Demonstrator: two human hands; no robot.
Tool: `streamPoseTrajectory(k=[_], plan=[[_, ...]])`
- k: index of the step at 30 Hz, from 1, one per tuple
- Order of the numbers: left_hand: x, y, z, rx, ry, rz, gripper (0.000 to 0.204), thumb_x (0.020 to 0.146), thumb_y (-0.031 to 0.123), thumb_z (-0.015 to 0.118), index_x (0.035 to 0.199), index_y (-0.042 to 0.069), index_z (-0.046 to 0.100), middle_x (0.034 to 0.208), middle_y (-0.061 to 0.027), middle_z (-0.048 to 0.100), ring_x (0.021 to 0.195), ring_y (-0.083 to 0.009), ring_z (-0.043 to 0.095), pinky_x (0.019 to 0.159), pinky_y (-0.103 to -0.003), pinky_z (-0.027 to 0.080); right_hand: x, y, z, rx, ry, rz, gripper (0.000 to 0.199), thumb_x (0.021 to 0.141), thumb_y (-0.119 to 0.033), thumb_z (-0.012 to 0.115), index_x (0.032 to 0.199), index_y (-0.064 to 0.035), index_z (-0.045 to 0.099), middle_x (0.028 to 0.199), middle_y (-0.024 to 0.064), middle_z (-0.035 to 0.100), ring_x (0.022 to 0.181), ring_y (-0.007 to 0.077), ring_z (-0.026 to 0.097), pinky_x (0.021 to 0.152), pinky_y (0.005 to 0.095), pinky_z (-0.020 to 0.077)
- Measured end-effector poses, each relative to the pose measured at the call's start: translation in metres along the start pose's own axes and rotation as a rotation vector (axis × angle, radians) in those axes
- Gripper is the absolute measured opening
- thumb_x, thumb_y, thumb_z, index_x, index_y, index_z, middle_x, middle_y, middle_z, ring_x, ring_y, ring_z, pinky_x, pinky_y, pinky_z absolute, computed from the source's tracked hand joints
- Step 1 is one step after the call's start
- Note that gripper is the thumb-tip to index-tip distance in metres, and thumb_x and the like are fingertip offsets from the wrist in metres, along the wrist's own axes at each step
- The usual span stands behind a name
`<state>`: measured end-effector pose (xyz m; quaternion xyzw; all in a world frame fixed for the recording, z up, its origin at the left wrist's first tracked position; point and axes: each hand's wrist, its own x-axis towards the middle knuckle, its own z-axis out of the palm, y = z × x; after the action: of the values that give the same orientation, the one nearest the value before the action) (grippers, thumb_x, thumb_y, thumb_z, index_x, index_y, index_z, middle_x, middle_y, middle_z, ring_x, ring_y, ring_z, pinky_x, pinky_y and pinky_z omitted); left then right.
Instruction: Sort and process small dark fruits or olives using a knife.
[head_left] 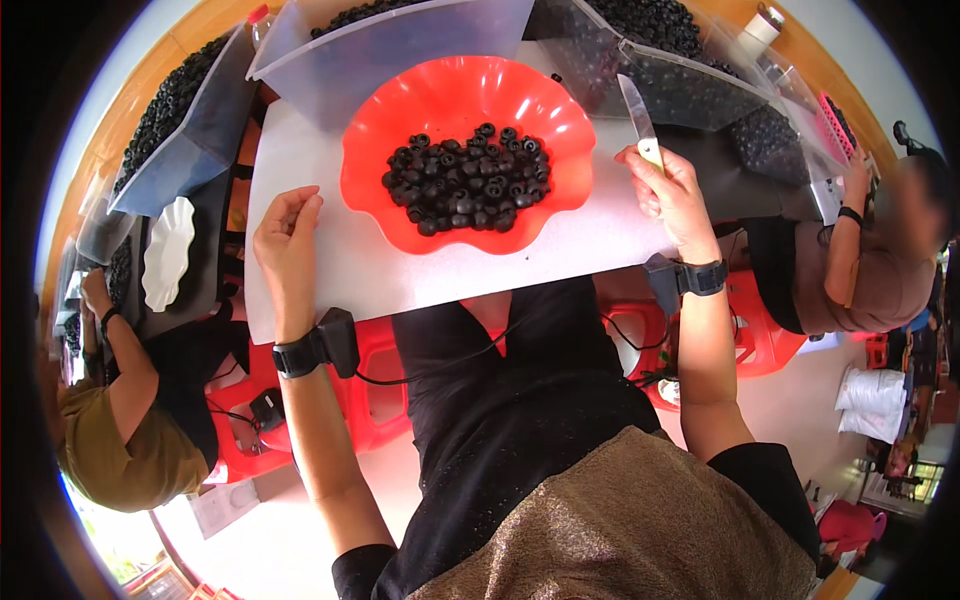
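My right hand [668, 195] is closed round the pale yellow-green handle of a small knife [638, 112], its blade pointing up and away from me. At the left edge of the white tabletop, my left hand [287, 240] is held with its fingers curled in and the thumb against them; whatever is in them, if anything, is hidden. Between my hands a red bowl with a wavy rim [385, 110] stands on the table. Small, round, dark pieces [470, 185] lie heaped in it, several with ring-like openings. Neither hand touches the bowl.
Clear plastic bins [400, 55] of dark pieces stand behind the bowl, with another bin [190, 150] at left and one [680, 85] at right. A white wavy dish [168, 253] lies left. People sit at both sides [130, 420]. Cables hang from my wrist straps.
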<state>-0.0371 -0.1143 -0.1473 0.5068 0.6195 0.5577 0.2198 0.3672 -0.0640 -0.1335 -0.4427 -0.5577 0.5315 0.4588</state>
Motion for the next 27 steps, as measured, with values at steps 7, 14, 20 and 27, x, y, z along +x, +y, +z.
streamPoseTrajectory(k=[7, 14, 20, 27], plan=[[0.003, -0.001, 0.001, 0.010, -0.062, -0.061, 0.016, 0.089, 0.011, 0.060, 0.095, -0.003, 0.064, 0.083, -0.0001, 0.061, 0.076, -0.0047, 0.053, 0.066, -0.019, 0.039, 0.000, 0.007, -0.005, -0.003, 0.047, -0.028, 0.021, 0.092, -0.022, 0.063, 0.097, -0.0023, 0.063, 0.059, -0.0093, 0.041, 0.046, -0.0014, 0.034, 0.041, 0.0166, 0.0256], [0.005, 0.000, 0.002, 0.043, -0.101, -0.001, 0.016, 0.090, 0.010, 0.056, 0.098, -0.002, 0.063, 0.086, -0.0029, 0.063, 0.080, -0.0075, 0.055, 0.069, -0.021, 0.041, 0.003, 0.008, -0.007, 0.067, 0.078, 0.002, 0.021, 0.093, -0.022, 0.061, 0.099, -0.0020, 0.064, 0.059, -0.0089, 0.041, 0.045, -0.0008, 0.033, 0.041, 0.0169, 0.0251], [0.003, 0.001, 0.003, -0.008, -0.062, 0.014, 0.019, 0.090, 0.013, 0.057, 0.099, -0.003, 0.064, 0.086, -0.0038, 0.063, 0.081, -0.0084, 0.056, 0.071, -0.022, 0.042, 0.003, 0.007, -0.005, 0.082, 0.080, -0.003, 0.021, 0.093, -0.021, 0.061, 0.100, -0.0015, 0.064, 0.059, -0.0085, 0.040, 0.045, -0.0005, 0.032, 0.040, 0.0174, 0.0255], [0.005, -0.018, -0.001, -0.001, -0.080, 0.073, 0.017, 0.089, 0.011, 0.056, 0.097, -0.002, 0.064, 0.084, -0.0058, 0.065, 0.081, -0.0104, 0.060, 0.074, -0.023, 0.045, 0.003, 0.009, -0.006, 0.092, 0.059, 0.004, 0.021, 0.093, -0.020, 0.061, 0.102, -0.0004, 0.063, 0.059, -0.0082, 0.039, 0.044, -0.0001, 0.032, 0.040, 0.0179, 0.0251]])
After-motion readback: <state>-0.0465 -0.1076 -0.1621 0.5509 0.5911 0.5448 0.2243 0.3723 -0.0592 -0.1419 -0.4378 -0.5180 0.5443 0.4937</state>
